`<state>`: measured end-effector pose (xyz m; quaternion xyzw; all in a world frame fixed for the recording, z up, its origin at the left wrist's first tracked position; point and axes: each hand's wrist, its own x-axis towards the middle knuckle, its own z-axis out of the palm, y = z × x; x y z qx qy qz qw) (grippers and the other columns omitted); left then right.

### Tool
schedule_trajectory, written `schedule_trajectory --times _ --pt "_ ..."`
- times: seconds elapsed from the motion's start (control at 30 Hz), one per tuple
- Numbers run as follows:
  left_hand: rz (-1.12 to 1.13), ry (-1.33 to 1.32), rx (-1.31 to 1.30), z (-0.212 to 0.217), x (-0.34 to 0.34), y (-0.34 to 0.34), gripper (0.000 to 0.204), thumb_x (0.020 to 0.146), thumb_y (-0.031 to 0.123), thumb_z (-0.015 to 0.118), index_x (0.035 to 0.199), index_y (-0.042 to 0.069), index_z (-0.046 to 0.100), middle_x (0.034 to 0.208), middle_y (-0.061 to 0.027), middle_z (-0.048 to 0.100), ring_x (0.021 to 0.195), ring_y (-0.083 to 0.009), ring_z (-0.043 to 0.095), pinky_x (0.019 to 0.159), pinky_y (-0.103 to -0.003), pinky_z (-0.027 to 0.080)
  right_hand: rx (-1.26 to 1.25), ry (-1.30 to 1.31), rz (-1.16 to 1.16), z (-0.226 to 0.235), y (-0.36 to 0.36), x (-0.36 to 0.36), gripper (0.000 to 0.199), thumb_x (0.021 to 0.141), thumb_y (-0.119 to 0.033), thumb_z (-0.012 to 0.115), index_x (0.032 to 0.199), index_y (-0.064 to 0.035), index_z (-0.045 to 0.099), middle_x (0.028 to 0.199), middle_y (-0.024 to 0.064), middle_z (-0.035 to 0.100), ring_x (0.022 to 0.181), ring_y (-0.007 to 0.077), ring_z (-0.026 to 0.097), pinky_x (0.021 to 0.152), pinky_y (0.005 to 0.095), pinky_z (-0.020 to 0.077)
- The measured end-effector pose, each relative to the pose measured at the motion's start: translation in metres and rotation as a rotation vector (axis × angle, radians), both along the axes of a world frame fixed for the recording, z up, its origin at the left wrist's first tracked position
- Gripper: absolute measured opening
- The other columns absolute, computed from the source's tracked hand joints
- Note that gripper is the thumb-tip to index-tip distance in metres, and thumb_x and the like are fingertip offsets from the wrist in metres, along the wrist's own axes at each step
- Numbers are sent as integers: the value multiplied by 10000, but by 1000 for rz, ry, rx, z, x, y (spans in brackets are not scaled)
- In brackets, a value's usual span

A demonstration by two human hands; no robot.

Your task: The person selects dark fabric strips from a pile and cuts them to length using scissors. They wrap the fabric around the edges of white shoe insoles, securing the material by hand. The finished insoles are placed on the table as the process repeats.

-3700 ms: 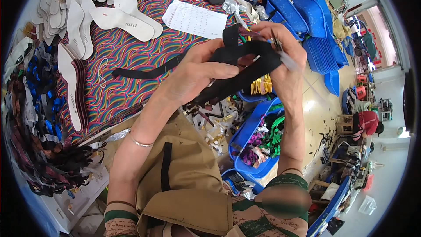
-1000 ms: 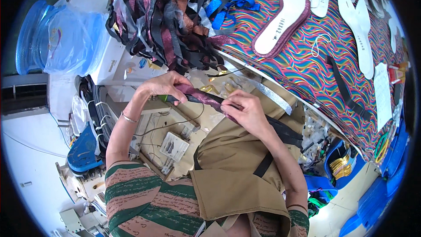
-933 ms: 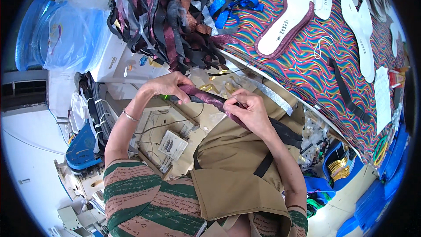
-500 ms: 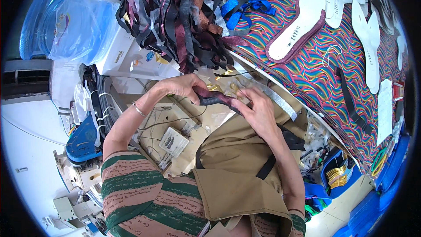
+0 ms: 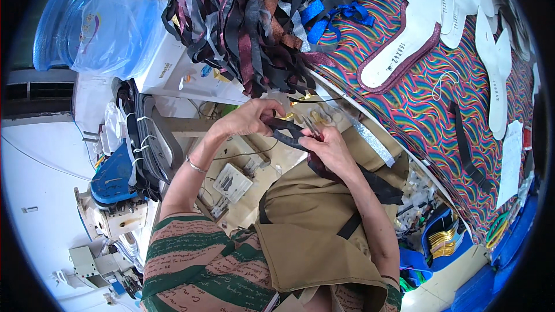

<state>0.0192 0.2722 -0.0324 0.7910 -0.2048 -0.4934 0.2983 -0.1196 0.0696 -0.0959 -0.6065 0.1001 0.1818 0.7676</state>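
Observation:
Over my lap, my left hand (image 5: pixel 254 118) pinches one end of a dark maroon-and-black fabric strip (image 5: pixel 286 132). The fingers of my right hand (image 5: pixel 330 149) are closed on the same strip a short way to the right. Between the hands the strip curves in a small loop. Part of it hangs below my right hand, against the tan apron (image 5: pixel 312 193). Something slim and greyish shows at my right fingertips, too blurred to name. My fingers partly hide the strip's ends.
A big heap of strips (image 5: pixel 243 34) overhangs the edge of the table with a colourful wavy-patterned cover (image 5: pixel 399 110). White shoe-shaped pieces (image 5: pixel 404 37) and a black strap (image 5: pixel 465 144) lie on it. A blue plastic-wrapped spool (image 5: pixel 110 29) stands left. Silver glitter strip (image 5: pixel 373 141) hangs near my right hand.
The strip was stretched nearly straight between my hands; now it bends in a loop with a part hanging below my right hand. My left hand has shifted slightly right.

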Motion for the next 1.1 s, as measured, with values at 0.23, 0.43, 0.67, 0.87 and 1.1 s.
schedule_trajectory --times 0.23,0.43,0.67,0.87,1.1 --pt "130 81 -79 -22 -6 21 559 608 -60 726 1146 3 587 971 -40 650 880 -108 571 796 -269 455 -105 -132 -200 31 -20 -7 178 895 -79 605 1031 17 668 724 9 601 614 73 526 564 236 411" --pt "60 -75 40 -37 -1 43 570 565 -44 742 1123 -6 630 994 -38 653 893 -134 572 824 -280 452 106 -127 -479 67 -47 -36 171 927 -103 579 1020 18 655 823 57 689 539 17 414 463 196 298" --pt "102 -70 115 -54 -6 51 448 538 -18 747 980 6 684 741 22 611 704 -95 522 668 -268 439 66 -339 -1010 89 -102 -94 212 909 -75 565 1095 24 589 656 52 580 478 40 399 414 183 242" --pt "-41 -215 165 -69 1 65 416 557 -40 714 970 6 697 721 18 606 671 -119 543 630 -270 454 -146 -582 -1383 135 -195 -204 282 915 -70 548 1164 58 523 610 -22 395 529 56 382 440 180 302" --pt "90 -457 169 -113 25 111 387 552 -4 733 936 -18 685 762 -29 647 722 -119 556 683 -289 452 -349 -880 -1219 241 -313 -434 135 959 -45 483 1034 67 491 646 -5 299 550 111 263 580 262 341"
